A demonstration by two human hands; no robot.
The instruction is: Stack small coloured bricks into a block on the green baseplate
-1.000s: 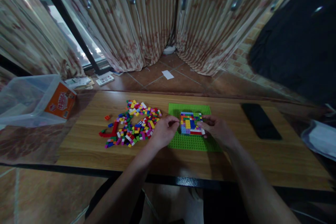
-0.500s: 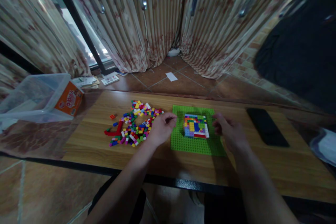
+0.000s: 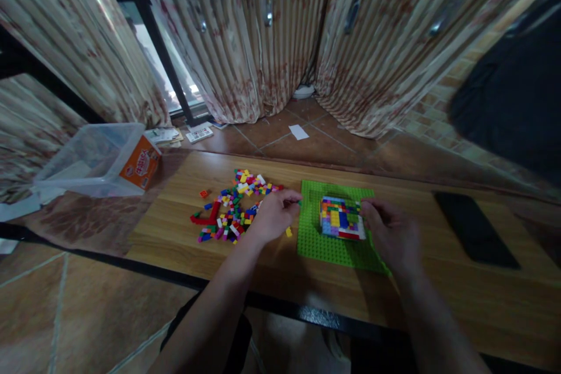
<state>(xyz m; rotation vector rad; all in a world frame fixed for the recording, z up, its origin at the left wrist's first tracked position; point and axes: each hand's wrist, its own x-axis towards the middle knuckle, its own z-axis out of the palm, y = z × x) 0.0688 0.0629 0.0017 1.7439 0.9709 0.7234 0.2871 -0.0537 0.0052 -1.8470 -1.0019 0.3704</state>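
Note:
A square, many-coloured brick build (image 3: 342,219) sits on a lime-green studded baseplate (image 3: 318,251). My left hand (image 3: 276,217) is between the brick pile and the plate's left edge, thumb and finger pinched together. At its fingertips shows a small green brick (image 3: 300,203). My right hand (image 3: 392,234) is at the right side of the build, its fingers closed near the upper right corner; what they hold, if anything, is hidden. A yellow brick (image 3: 288,232) lies on the table beside my left hand. Loose mixed bricks (image 3: 232,210) are spread left of it, partly covered by that hand.
A joined red brick piece (image 3: 210,216) and a lone orange brick (image 3: 204,193) lie at the pile's left side. A clear plastic box (image 3: 96,158) with an orange label stands farther left. A black phone-like slab (image 3: 475,228) lies on the wooden table (image 3: 175,245) at right.
The view has swung slightly left, so everything sits further right. My right hand has come in closer to the build's right side. The yellow brick beside my left hand now shows.

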